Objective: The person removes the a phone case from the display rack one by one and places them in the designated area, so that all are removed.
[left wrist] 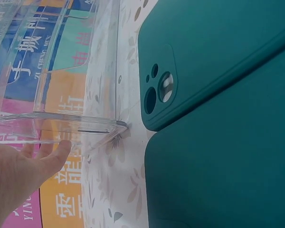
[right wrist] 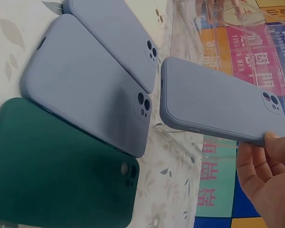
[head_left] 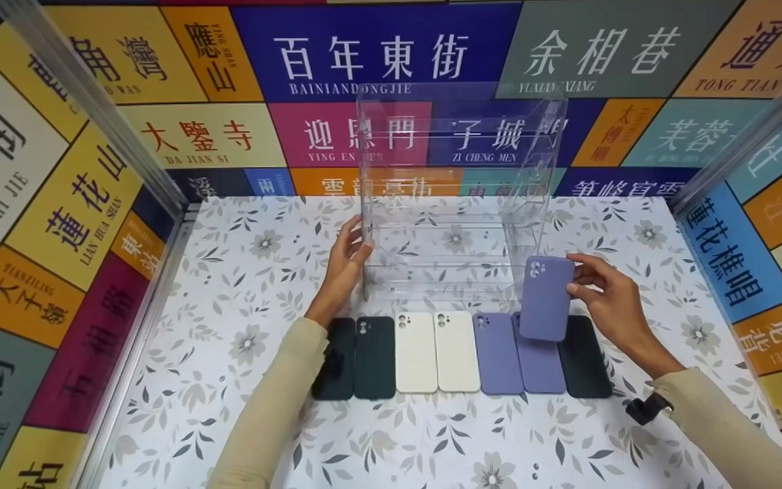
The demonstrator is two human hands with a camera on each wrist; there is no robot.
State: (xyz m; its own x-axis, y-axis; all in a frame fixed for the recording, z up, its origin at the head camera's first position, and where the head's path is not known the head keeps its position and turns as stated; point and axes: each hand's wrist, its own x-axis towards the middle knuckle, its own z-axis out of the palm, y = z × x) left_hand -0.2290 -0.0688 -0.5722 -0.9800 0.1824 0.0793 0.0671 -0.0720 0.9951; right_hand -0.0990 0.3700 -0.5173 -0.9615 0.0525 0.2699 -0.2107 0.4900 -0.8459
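My right hand pinches a purple phone case by its right edge, thumb in front. The case is raised and upright in the head view, its camera cutouts at the upper left. In the right wrist view the held case hangs over the table beside the lying ones. A clear plastic tiered rack stands behind the row of cases. My left hand grips the rack's left side wall; in the left wrist view the thumb lies by the clear edge.
A row of phone cases lies before the rack: dark green cases at both ends, cream cases in the middle, purple cases right of those. The flower-patterned tabletop is bounded by printed walls.
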